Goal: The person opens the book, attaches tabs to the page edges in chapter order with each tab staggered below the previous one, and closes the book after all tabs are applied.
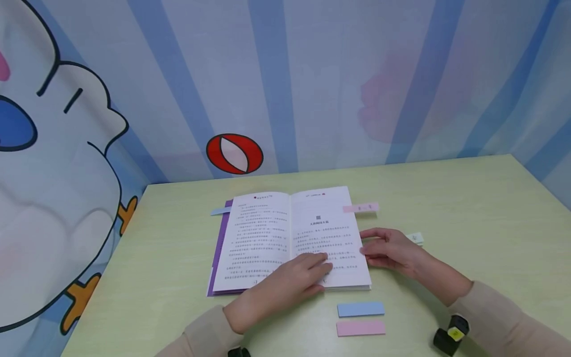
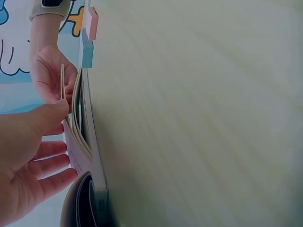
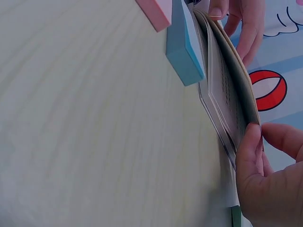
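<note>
An open book [image 1: 260, 243] with a purple cover edge lies on the table. The left hand [image 1: 294, 280] rests across the lower part of its right page, fingers fairly straight. In the left wrist view, the left thumb [image 2: 57, 111] touches the lower edge of some raised pages [image 2: 76, 123]. At the book's right edge, the right hand [image 1: 392, 250] pinches pages between thumb and fingers; the right wrist view shows these pages [image 3: 236, 71] bowed up from the rest. A pink sticky strip [image 1: 370, 207] with writing sticks out on the right, a pale blue one [image 1: 220, 211] on the left.
In front of the book lie a blue sticky-note pad [image 1: 360, 309] and a pink one [image 1: 360, 328]. A pale green pad [image 1: 416, 238] with a written mark is partly hidden behind the right hand. A printed curtain [image 1: 312, 99] hangs behind the table [image 1: 482, 213].
</note>
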A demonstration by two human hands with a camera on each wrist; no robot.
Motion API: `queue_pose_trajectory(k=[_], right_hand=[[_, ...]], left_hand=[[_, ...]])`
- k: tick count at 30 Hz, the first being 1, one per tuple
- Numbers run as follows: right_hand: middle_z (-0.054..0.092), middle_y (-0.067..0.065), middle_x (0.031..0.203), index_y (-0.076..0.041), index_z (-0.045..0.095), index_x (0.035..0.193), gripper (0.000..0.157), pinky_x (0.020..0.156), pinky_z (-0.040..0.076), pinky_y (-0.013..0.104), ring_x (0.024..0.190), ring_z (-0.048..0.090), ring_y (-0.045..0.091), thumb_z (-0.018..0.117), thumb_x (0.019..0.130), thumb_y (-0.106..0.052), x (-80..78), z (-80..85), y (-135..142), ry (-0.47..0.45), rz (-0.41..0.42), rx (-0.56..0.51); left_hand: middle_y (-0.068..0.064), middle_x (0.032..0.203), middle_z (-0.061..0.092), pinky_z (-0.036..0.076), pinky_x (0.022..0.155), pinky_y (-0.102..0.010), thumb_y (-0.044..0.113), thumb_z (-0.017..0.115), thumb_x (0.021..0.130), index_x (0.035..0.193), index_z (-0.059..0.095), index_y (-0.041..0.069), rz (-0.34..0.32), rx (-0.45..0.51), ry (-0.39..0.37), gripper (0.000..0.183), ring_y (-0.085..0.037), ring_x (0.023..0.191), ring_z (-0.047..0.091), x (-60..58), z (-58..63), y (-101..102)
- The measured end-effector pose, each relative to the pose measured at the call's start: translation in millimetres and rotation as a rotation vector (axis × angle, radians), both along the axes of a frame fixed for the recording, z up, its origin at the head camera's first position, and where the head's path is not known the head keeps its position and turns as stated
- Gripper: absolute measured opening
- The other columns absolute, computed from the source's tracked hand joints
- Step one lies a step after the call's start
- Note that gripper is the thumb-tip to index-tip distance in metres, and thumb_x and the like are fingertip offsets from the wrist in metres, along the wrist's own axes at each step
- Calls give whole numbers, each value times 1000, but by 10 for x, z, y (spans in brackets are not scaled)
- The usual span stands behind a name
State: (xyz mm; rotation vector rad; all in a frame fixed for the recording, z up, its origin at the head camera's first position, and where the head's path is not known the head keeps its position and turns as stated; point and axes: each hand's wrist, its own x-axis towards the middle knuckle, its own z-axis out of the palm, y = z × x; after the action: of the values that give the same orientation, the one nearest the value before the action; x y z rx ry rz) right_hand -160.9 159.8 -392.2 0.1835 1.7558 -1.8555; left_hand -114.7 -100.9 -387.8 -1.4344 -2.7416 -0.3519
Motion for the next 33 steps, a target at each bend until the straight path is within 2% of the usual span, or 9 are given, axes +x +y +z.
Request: queue_pose_trajectory(k=[22, 33], right_hand=[[67, 4, 81, 6, 41, 129, 52, 61, 53, 22, 63, 62, 10, 65, 84, 0, -15, 54, -19, 35, -16, -3], [66, 3, 81, 7, 36, 134, 58, 61, 53, 22, 63, 61, 9, 64, 85, -2, -6, 71, -22, 39, 0, 3]], left_hand=[[-10, 134, 50, 37, 102, -29, 26, 57, 93, 130, 53, 8, -5, -8, 30, 41, -21, 123, 47, -10, -20, 11], [-14, 134, 49, 36, 103, -32, 26, 60, 92, 131, 52, 7, -4, 12, 18, 44, -24, 124, 46, -12, -29, 26]])
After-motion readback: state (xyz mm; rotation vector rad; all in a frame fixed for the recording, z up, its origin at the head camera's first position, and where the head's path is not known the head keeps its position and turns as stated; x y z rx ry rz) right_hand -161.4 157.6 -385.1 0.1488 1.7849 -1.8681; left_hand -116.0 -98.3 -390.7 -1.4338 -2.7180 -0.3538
